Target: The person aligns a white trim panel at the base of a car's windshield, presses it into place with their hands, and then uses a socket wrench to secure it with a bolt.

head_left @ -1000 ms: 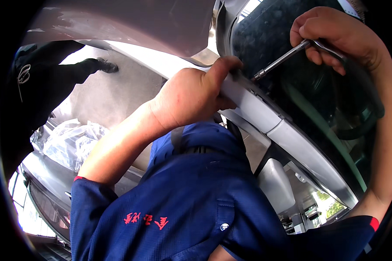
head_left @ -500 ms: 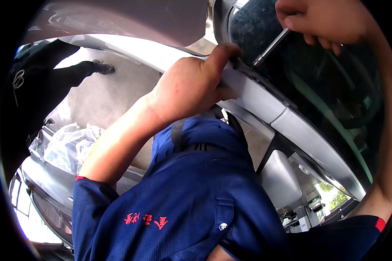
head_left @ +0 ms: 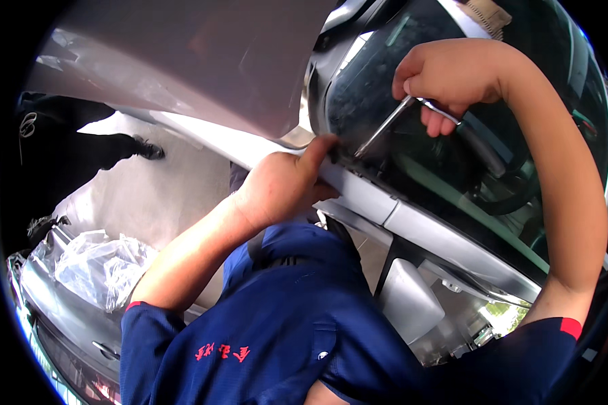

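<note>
My right hand (head_left: 463, 74) is closed round the top of a ratchet wrench, whose dark handle (head_left: 483, 148) sticks out to the lower right past my fingers. From its head a shiny extension bar (head_left: 385, 128) slants down to the dark trim at the windshield's (head_left: 358, 111) lower corner. What the tip sits on is too small to make out. My left hand (head_left: 280, 185) grips the edge of a silver body panel (head_left: 368, 194) beside that spot. Its thumb lies over a small dark part near the tip, and its other fingers are mostly hidden below the edge.
A raised hood (head_left: 182, 61) overhangs from the upper left. The side mirror (head_left: 412, 304) juts out low on the right. At the left stand a person in dark clothes (head_left: 47, 162) and a grey car (head_left: 74, 320) with crumpled clear plastic (head_left: 105, 266) on it.
The whole view has shifted, showing more of the windshield. My right hand and the ratchet have turned, so the handle now shows. The left hand keeps its place on the panel.
</note>
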Demonstrator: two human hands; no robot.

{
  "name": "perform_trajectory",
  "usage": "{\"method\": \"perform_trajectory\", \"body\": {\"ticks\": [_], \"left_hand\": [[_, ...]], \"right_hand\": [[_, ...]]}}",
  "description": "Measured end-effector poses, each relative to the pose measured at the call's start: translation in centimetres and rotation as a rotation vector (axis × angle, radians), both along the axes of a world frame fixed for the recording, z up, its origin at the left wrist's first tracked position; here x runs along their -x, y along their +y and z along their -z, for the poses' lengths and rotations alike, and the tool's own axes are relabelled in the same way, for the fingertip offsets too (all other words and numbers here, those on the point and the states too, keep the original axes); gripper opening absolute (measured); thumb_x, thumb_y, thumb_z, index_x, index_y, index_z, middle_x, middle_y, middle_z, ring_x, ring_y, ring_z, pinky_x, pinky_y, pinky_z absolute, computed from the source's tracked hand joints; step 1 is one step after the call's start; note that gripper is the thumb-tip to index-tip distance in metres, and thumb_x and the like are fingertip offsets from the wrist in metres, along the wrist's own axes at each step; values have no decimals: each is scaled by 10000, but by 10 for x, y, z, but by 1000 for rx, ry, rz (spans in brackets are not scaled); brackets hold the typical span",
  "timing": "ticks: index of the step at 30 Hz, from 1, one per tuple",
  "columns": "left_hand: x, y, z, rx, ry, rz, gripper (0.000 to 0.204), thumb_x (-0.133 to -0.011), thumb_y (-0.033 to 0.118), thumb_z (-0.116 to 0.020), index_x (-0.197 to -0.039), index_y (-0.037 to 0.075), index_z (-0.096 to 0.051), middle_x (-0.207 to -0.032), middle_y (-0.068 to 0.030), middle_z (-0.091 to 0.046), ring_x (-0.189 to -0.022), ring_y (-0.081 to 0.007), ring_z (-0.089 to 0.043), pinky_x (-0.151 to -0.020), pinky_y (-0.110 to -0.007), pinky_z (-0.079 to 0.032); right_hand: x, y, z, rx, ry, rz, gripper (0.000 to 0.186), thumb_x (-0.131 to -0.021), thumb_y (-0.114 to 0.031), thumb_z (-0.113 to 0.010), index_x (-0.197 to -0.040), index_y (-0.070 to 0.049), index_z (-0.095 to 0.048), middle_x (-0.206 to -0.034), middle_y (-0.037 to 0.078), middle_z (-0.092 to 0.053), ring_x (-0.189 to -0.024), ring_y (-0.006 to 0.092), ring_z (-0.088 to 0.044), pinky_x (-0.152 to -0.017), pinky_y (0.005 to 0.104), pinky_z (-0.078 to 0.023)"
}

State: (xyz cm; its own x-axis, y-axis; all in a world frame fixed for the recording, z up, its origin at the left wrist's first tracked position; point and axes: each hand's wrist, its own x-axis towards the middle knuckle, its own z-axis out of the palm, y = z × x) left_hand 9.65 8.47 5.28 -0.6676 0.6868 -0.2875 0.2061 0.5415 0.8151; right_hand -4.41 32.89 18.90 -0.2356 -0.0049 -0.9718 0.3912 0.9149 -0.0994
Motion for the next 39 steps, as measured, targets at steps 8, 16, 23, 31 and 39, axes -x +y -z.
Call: {"method": "perform_trajectory", "body": {"ticks": [8,16,23,31,39], "left_hand": [[3,-1,-9,98,-131,8,738,-855,291,-853,-1474,127,-485,-907,-206,-768,-888,-428,-760,-787,-499,-607],[-2,-1,4,101,-87,0,811,-806,252,-909,-1458,161,-435,-895,-173,-781,-860,-416,-770,-740,-485,-625],[0,2,-5,112,-145,-1,799,-811,229,-912,-1452,152,-440,-905,-172,-786,-862,-391,-781,-753,-455,-632],[-2,0,2,43,-109,-40,743,-832,252,-887,-1448,129,-491,-830,-168,-767,-832,-384,-778,-741,-459,-621],[-4,1,-4,17,-77,-58,783,-794,195,-936,-1438,163,-491,-897,-166,-793,-882,-353,-799,-778,-414,-638]], "right_hand": [[-2,64,16,446,-191,337,496,-1047,-45,-478,-1530,70,-474,-1141,308,-728,-1016,327,-780,-863,380,-656],[-26,65,16,471,41,310,496,-1022,-13,-433,-1508,27,-521,-1095,224,-739,-943,230,-773,-807,329,-633],[-44,68,9,391,321,-87,582,-948,3,-438,-1518,-8,-556,-1005,137,-717,-874,215,-700,-859,379,-552],[-49,79,3,419,552,-478,635,-851,89,-575,-1480,9,-564,-1100,202,-673,-1013,351,-671,-906,420,-529],[-51,89,29,620,744,-670,713,-809,131,-641,-1492,-62,-570,-1153,122,-532,-952,289,-566,-825,359,-499]]}}
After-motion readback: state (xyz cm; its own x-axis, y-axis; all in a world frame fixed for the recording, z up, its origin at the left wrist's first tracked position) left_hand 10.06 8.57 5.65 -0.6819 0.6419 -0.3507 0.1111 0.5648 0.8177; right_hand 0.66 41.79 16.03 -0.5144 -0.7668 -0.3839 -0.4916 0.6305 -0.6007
